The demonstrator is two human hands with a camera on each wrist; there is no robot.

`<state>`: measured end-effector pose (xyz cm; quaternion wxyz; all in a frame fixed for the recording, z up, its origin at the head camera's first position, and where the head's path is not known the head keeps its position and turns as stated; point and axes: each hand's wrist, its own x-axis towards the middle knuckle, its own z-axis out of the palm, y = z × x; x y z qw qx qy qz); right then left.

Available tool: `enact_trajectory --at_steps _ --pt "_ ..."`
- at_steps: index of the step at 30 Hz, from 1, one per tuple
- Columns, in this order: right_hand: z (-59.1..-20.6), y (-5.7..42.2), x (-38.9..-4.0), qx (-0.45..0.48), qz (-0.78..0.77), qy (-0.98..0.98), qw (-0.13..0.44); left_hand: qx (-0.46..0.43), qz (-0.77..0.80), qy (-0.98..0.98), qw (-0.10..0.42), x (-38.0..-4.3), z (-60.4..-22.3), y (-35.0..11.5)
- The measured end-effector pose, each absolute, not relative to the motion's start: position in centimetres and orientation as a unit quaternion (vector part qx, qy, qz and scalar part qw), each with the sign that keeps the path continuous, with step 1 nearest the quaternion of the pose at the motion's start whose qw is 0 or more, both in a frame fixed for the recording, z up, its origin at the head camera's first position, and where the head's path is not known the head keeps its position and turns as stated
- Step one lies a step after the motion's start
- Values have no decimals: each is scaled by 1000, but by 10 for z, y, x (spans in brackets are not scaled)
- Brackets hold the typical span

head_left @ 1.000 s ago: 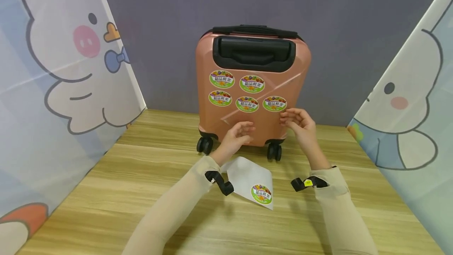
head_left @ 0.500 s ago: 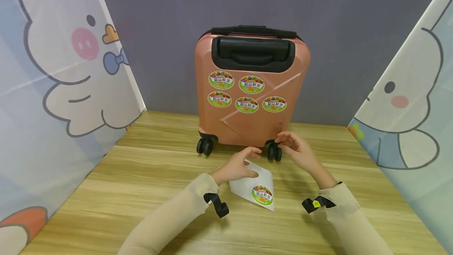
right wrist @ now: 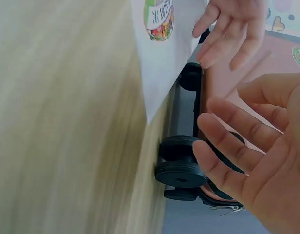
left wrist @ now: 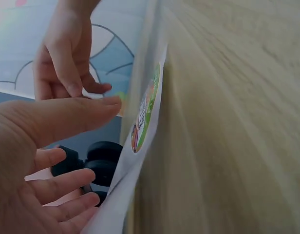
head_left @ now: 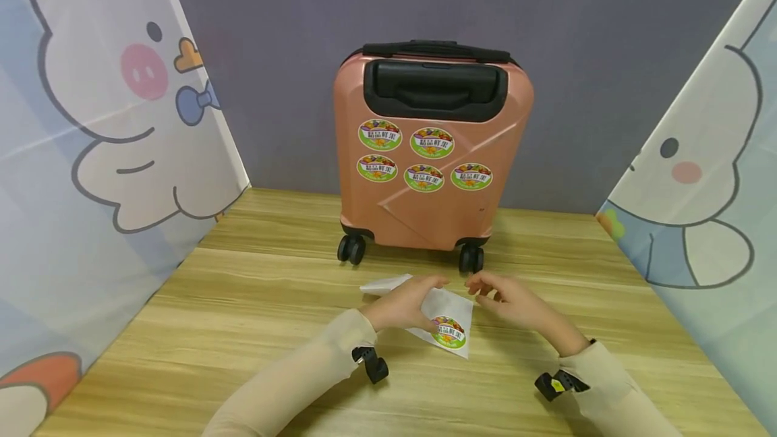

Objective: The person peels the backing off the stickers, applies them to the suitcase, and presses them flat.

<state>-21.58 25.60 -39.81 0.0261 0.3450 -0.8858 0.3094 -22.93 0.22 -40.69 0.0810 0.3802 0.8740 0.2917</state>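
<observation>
A white backing sheet (head_left: 449,303) lies on the wooden table, its left edge raised, with one oval fruit sticker (head_left: 449,333) near its front right corner. Over the sheet hovers my left hand (head_left: 402,303), fingers spread and thumb close to the sticker. My right hand (head_left: 506,299) is just right of the sheet, its fingers relaxed and holding nothing. Behind both hands a pink suitcase (head_left: 419,218) stands upright, bearing several matching stickers (head_left: 423,179) below its black handle recess. In the right wrist view the sheet (right wrist: 162,63) shows lifted slightly from the table.
Black suitcase wheels (head_left: 471,258) rest on the table (head_left: 255,302) just beyond the sheet. A grey panel (head_left: 273,73) rises behind the suitcase. Cartoon-printed panels (head_left: 146,154) flank the table on both sides. A black strap with a small camera (head_left: 373,366) sits at each wrist.
Both hands have come down from the suitcase front toward the backing sheet. The left hand is now over the sheet, and the right hand has drawn close to its right edge.
</observation>
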Motion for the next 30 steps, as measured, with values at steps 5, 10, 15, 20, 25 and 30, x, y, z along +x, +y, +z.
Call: enact_trajectory --at_steps 5,10,15,20,25,30 --pt "-402 255 -210 370 302 -878 9 364 273 884 109 -234 -414 2" --pt "-405 253 -207 388 303 -870 4 358 236 892 142 -236 -419 4" --pt "-404 252 -205 378 303 -875 5 358 218 896 145 -238 -423 4" --pt "-404 248 -206 375 308 -874 -3 359 219 897 137 -239 -424 1" --pt "-407 244 -205 376 318 -870 -13 355 253 889 138 -240 -425 -1" --pt "-407 238 -204 347 327 -879 11 348 274 889 115 -243 -421 -3"
